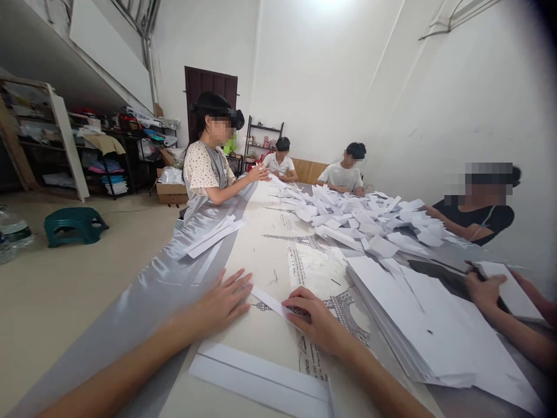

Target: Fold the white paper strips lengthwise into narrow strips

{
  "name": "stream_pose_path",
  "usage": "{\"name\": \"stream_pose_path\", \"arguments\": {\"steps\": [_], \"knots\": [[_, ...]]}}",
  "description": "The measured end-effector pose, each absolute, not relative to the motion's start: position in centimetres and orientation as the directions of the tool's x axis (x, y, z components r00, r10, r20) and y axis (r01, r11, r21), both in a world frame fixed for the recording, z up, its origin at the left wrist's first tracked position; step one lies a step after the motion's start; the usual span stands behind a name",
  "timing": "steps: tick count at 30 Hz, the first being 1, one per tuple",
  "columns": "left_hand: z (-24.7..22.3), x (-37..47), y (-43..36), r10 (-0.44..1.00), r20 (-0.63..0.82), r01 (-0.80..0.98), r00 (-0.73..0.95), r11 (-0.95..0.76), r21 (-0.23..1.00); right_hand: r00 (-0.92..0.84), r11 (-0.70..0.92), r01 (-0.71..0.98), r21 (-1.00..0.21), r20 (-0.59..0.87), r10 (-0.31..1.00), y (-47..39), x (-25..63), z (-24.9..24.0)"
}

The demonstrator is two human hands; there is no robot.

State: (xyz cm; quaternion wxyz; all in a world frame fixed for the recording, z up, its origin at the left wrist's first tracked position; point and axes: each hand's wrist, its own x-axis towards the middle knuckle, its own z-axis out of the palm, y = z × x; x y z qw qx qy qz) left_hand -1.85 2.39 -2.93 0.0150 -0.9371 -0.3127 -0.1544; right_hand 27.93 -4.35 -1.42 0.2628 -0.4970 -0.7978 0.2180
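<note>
A narrow folded white paper strip lies slantwise on the printed tablecloth between my hands. My left hand rests with fingers spread at the strip's far left end. At the other end, my right hand has its thumb and fingers closed on the strip. Closer to me lie flat white paper strips. To the right of my right hand is a thick stack of white sheets.
A large heap of folded white papers covers the table's far right. More strips lie by the left edge. A person stands at the left side; others sit around. Another person's hands hold paper at right. A green stool stands left.
</note>
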Motion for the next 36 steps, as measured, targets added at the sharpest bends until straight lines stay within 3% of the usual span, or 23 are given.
{"name": "stream_pose_path", "arguments": {"steps": [5,12,22,29,36], "knots": [[-1.7,-0.7,1.0,0.503,0.261,0.485,0.824,-0.864,0.135,-0.373,0.399,0.654,-0.642,0.185,0.909,-4.1,27.9,-1.1],[-2.6,-0.4,1.6,0.463,0.452,0.435,0.763,-0.884,0.171,-0.410,0.413,0.639,-0.649,0.166,0.897,-4.1,28.2,-0.7],[-2.4,0.1,1.4,0.509,0.439,0.403,0.740,-0.859,0.316,-0.466,0.477,0.703,-0.528,0.165,0.869,-4.5,28.7,-0.8],[-2.7,0.5,1.3,0.453,0.503,0.376,0.736,-0.891,0.254,-0.525,0.601,0.723,-0.342,0.293,0.799,-5.2,28.1,-0.2],[-2.9,1.4,0.6,0.376,0.518,0.344,0.768,-0.925,0.161,-0.530,0.616,0.726,-0.306,0.322,0.785,-5.1,26.1,-0.8]]}}
